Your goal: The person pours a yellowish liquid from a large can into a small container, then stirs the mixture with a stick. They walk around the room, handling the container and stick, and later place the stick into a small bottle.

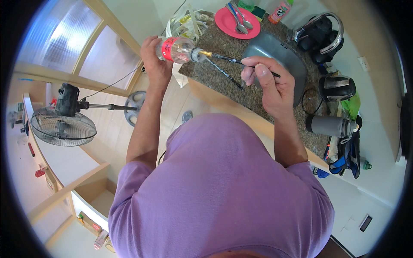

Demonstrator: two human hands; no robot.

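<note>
My left hand [154, 58] is wrapped around a clear plastic bottle [184, 50] with a red label, held on its side with the mouth toward the right. In my right hand [273, 84], a paintbrush [230, 59] with a dark handle and gold ferrule is pinched between thumb and fingers. Its brush end reaches the bottle mouth; whether the bristles are inside cannot be made out. Below it, a second thin dark stick [226, 74] with whitish smears slants over the counter; whether it touches the bottle is unclear.
The speckled counter [254, 101] holds a grey sink [279, 49], black-and-chrome tap [333, 38], pink plate [223, 26] with cutlery, drink bottle [280, 11], kettle [337, 88] and grey flask [329, 126]. A white bag [189, 26] hangs beyond; a fan [64, 124] stands left.
</note>
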